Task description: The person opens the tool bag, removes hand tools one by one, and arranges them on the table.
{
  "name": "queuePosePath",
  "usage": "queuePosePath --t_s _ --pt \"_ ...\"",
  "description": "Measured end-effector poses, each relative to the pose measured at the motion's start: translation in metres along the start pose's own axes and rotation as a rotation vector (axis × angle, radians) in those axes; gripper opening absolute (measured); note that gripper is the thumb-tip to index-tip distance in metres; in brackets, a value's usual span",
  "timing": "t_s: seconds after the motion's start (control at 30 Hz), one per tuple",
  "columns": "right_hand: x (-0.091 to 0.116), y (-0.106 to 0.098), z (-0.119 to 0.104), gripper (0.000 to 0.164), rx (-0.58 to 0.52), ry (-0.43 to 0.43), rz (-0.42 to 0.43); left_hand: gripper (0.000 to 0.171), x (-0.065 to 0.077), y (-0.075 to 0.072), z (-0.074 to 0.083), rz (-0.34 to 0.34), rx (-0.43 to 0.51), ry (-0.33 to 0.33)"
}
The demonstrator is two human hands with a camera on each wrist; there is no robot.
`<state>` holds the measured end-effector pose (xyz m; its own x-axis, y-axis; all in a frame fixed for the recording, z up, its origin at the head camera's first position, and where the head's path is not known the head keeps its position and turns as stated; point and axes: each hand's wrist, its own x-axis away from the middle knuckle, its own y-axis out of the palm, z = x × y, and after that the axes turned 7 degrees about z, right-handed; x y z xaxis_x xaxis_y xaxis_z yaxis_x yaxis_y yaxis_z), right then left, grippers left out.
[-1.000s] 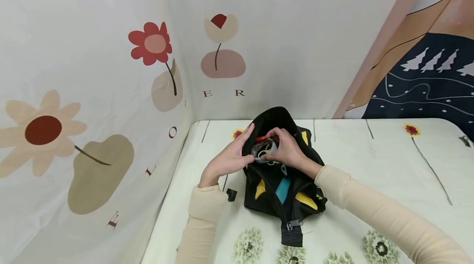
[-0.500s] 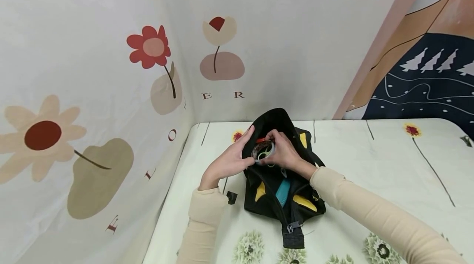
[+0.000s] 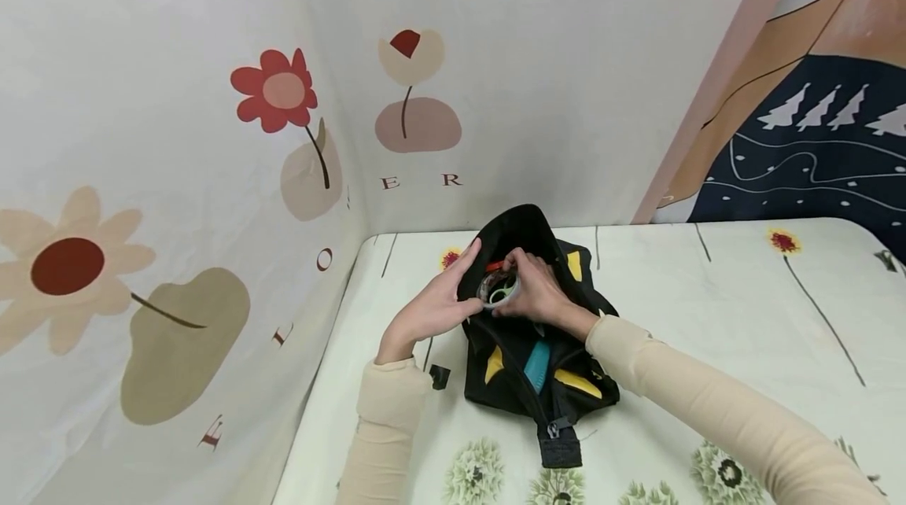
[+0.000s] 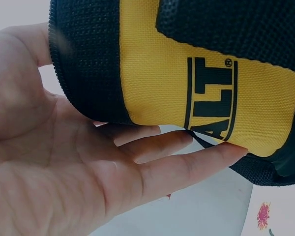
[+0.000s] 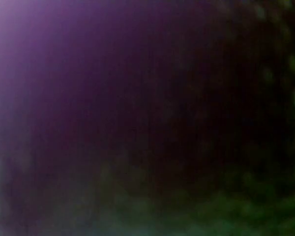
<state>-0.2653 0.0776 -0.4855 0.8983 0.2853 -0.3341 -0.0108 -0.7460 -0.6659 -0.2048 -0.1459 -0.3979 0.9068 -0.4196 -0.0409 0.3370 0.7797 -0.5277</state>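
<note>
A black and yellow tool bag [image 3: 495,391] lies on the bed-like surface with its zipped mouth spread wide. My left hand [image 3: 433,307] holds the bag's left rim, thumb at the mouth and fairly straight fingers along the outside. In the left wrist view those fingers [image 4: 187,169] lie against the yellow panel [image 4: 162,83] lettered "ALT". Inside the mouth, my right hand [image 3: 541,293] grips a round, pale-rimmed thing [image 3: 487,302] that looks like a roll of tape. Green loops [image 3: 501,295] show within its ring. The right wrist view is dark and blurred.
An orange-red item [image 3: 494,266] shows inside the bag behind the ring. A teal piece [image 3: 537,366] shows in the front opening. A zip pull [image 3: 557,428] hangs at the near end. A small black tab [image 3: 440,376] lies left of the bag. Flower-printed walls [image 3: 552,96] stand behind.
My right hand has shifted slightly left and closed in on the ring's right side. The left hand keeps its place on the bag's rim. The whole head view has drifted a little.
</note>
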Motion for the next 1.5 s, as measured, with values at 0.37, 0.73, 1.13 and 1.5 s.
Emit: queuePosePath --t_s 0.37,0.73,1.13,1.5 --pt "0.007 -0.009 -0.001 0.071 -0.061 -0.037 0.042 0.093 0.000 0.000 0.001 0.000 -0.017 -0.005" --pt "0.018 -0.024 -0.012 0.071 -0.098 -0.064 0.055 0.092 0.002 0.000 -0.001 0.007 -0.027 0.006" --pt "0.026 -0.042 -0.023 0.071 -0.124 -0.027 0.078 0.092 0.000 0.001 0.001 0.004 -0.028 0.007" --pt "0.038 -0.059 -0.036 0.070 -0.153 -0.012 0.122 0.093 -0.001 0.002 0.001 0.000 -0.030 0.005"
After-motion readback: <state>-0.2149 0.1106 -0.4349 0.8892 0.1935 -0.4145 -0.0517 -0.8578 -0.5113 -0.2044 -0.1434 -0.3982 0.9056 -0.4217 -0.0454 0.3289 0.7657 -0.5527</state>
